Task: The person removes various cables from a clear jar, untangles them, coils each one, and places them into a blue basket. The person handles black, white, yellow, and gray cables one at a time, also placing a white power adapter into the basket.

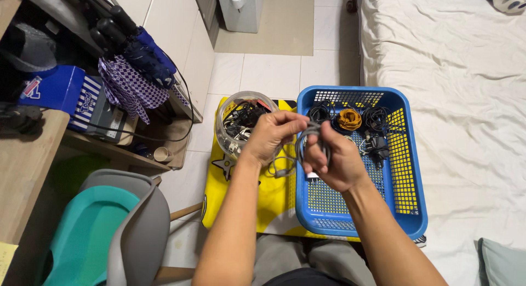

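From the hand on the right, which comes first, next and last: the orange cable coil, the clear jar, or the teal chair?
Measured from the right hand in the head view:
1. Orange cable coil, just above the hand, inside the blue basket.
2. Clear jar, off to the left, past the left hand.
3. Teal chair, far to the lower left.

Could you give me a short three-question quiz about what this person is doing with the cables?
1. True or false: both hands hold the grey cable.
2. What colour is the basket? A) red B) blue C) green
3. Fill in: the coiled orange cable lies in the ____.

Key:
1. True: the left hand and right hand both grip it, looped in a coil.
2. B.
3. Basket, at its far end, among black cables. The clear jar stands beside it.
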